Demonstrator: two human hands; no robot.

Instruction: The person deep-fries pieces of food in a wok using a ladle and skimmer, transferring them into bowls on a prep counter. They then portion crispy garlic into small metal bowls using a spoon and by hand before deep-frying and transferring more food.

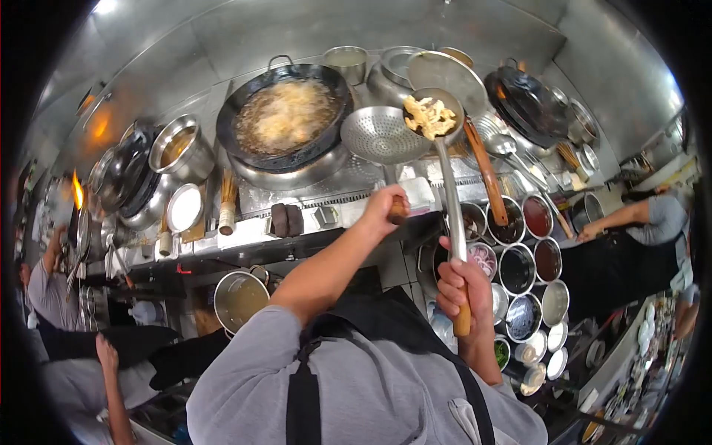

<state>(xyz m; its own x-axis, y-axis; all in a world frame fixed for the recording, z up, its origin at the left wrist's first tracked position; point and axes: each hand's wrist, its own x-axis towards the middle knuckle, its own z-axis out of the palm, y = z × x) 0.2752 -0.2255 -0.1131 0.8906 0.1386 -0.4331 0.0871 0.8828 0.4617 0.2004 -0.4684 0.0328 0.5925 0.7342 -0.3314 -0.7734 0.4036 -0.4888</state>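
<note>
My left hand (381, 210) is wrapped round the short wooden handle of a perforated skimmer (380, 135), whose round bowl lies just right of a large wok (224, 124). Pale food bubbles and foams in oil (285, 111) inside that wok. In my right hand (469, 288) is the wooden-ended handle of a long metal ladle (451, 189). Light golden pieces of food (429, 117) sit in the ladle's bowl, which is close beside the skimmer's rim; whether they touch I cannot tell.
Several pots of sauces and ingredients (517, 268) stand at my right. A mesh strainer (449, 78) with a wooden handle lies behind the ladle. Another wok (530, 107) is at the right. A steel pot (178, 148) and bamboo brushes (228, 204) are left. Co-workers stand on both sides.
</note>
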